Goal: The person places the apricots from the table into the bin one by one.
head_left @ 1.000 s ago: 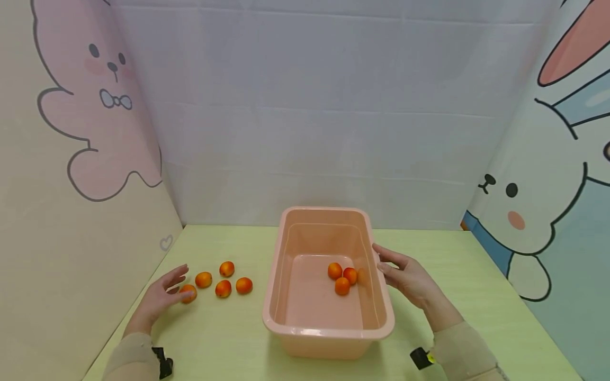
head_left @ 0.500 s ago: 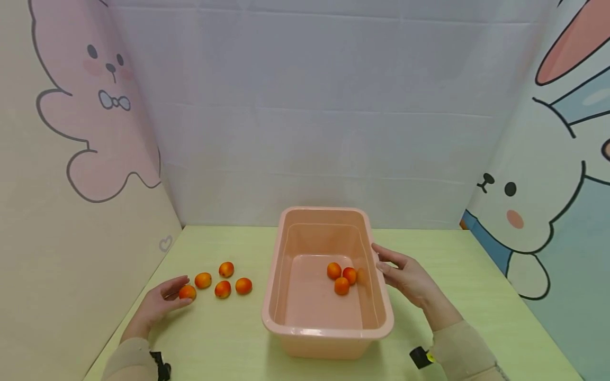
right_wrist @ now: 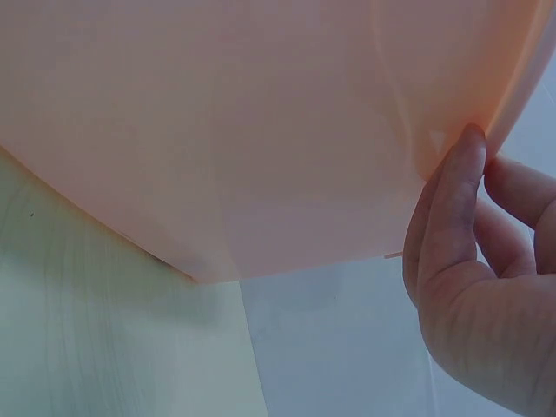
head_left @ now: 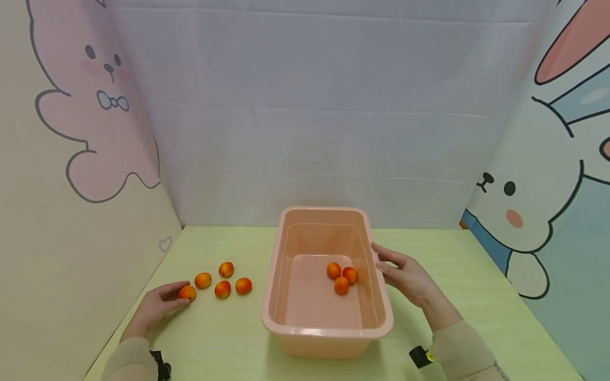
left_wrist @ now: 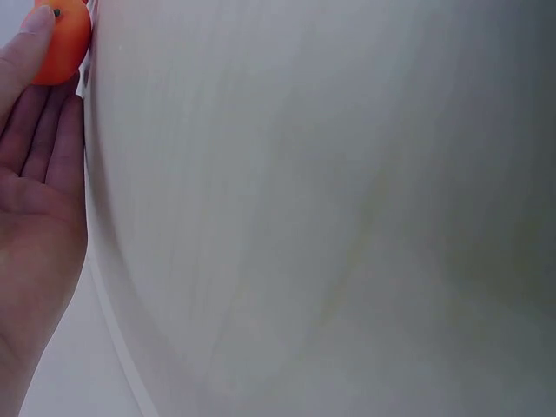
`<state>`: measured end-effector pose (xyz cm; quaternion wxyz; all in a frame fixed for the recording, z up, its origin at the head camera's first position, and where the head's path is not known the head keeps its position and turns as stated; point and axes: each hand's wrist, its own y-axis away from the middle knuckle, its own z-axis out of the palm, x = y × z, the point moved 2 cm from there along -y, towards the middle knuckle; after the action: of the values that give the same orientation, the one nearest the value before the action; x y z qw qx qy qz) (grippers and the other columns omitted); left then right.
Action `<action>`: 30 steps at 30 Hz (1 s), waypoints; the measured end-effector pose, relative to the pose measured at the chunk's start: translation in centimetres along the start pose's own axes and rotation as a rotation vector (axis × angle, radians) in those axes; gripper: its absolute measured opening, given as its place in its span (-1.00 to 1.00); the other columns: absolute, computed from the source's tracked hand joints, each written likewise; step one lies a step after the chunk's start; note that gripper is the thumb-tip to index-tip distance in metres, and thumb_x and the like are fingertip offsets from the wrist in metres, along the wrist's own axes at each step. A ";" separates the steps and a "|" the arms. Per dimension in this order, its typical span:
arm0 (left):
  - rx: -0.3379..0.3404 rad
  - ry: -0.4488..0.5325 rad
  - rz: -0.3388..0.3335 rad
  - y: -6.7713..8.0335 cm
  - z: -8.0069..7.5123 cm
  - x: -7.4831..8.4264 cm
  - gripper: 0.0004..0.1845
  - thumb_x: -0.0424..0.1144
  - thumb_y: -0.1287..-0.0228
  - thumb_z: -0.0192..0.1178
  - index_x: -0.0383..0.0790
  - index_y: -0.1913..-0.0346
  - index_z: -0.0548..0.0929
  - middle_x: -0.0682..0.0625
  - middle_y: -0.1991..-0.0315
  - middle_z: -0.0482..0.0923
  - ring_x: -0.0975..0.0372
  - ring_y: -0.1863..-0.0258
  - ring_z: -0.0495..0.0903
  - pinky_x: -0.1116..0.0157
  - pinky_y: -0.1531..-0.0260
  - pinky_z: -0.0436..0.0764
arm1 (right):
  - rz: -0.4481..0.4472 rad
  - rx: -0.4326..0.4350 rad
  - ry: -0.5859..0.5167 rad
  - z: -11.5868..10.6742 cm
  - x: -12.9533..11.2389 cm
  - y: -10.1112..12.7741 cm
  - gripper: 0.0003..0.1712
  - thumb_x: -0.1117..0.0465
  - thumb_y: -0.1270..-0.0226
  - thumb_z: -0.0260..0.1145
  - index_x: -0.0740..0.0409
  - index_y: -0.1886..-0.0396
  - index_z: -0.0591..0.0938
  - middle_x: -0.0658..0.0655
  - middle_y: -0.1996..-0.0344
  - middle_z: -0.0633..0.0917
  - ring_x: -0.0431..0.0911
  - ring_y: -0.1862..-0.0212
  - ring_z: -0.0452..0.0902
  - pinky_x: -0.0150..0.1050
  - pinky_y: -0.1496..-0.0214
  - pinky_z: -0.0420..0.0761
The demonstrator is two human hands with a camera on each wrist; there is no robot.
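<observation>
My left hand (head_left: 172,296) lies on the green table (head_left: 229,338) at the left and pinches a small orange fruit (head_left: 187,292) between thumb and fingers. In the left wrist view that fruit (left_wrist: 62,30) sits at the fingertips (left_wrist: 35,26) of the left hand (left_wrist: 39,174). Several more such fruits (head_left: 222,289) lie just to its right. A pink plastic tub (head_left: 329,332) stands mid-table with three fruits (head_left: 341,286) inside. My right hand (head_left: 385,260) rests against the tub's right outer wall (right_wrist: 261,130), fingers relaxed, thumb (right_wrist: 456,200) at the rim.
Cartoon rabbit panels wall in the table on the left (head_left: 71,159) and right (head_left: 538,211); a white sheet (head_left: 310,106) closes the back. Bare tabletop lies in front of the tub and to its right.
My left hand has lowered onto the table and closed its thumb and fingers on the nearest fruit. The right hand and the tub have stayed put.
</observation>
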<state>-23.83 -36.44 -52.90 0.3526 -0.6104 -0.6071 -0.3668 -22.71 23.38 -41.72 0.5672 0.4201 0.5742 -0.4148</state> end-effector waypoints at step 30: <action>-0.026 -0.031 0.170 -1.5 -0.1 6.0 -0.44 -0.23 -0.22 0.41 -0.43 -0.24 0.56 -0.33 -0.17 0.54 0.19 -0.03 0.62 0.47 0.08 0.59 | -0.018 -0.007 0.027 -0.1 0.1 0.0 -0.30 0.23 -0.48 0.23 0.27 -0.51 0.19 0.25 -0.09 0.46 -0.19 -0.03 0.59 -0.21 -0.10 0.60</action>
<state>-25.38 -33.64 -47.60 0.3653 -0.6697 -0.5537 -0.3338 -22.77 23.45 -41.79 0.5570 0.4186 0.5870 -0.4123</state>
